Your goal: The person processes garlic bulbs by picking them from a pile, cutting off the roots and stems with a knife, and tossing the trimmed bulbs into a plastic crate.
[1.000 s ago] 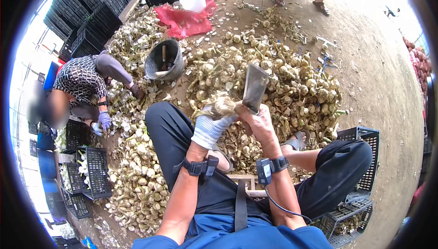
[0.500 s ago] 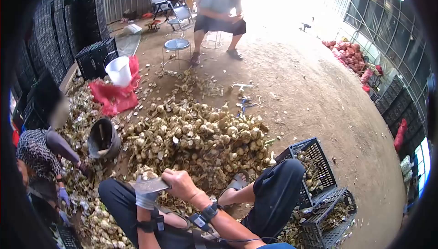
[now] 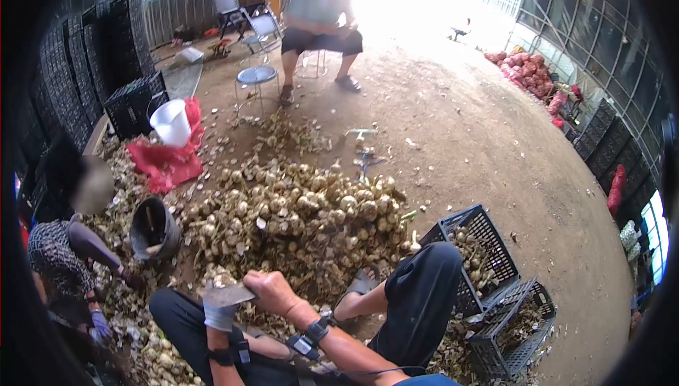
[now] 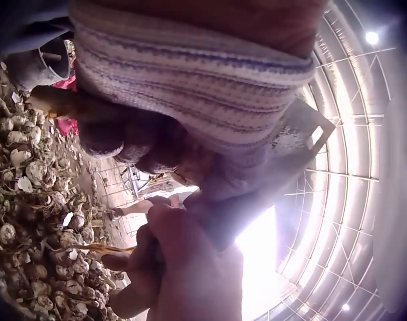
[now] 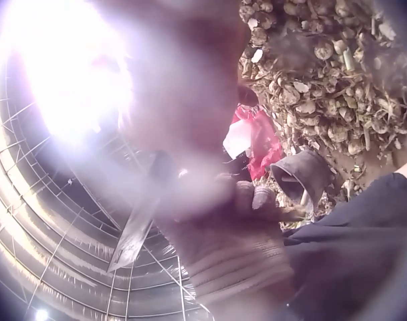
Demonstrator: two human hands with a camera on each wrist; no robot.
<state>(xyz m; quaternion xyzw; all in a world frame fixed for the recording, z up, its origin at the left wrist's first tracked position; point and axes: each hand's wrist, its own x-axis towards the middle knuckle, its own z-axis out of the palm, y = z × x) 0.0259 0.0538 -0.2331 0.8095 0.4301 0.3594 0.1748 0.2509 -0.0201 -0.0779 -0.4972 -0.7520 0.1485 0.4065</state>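
Note:
In the head view, my left hand [image 3: 219, 317], in a white and blue striped glove, holds a garlic bulb [image 3: 221, 274] above my left knee. A wide-bladed cleaver [image 3: 230, 295] lies flat across the front of that glove and hides part of the fingers. My bare right hand [image 3: 272, 292] grips the cleaver close to the bulb. From the left wrist, the gloved fingers [image 4: 106, 140] curl round a stem [image 4: 53, 100], and the blade [image 4: 290, 144] shows beyond the glove. A heap of garlic [image 3: 304, 209] lies before my feet.
Black crates [image 3: 495, 251] with garlic stand by my right knee. A dark bucket [image 3: 157, 234], red netting [image 3: 166, 166] and a white bucket [image 3: 171, 123] are to the left. One person [image 3: 67, 244] bends over at left; another [image 3: 320, 29] sits beyond the heap.
The view has tilted up and turned right since a second ago. The cleaver, raised upright before, now lies level over the glove. In the last half second the hands have barely moved.

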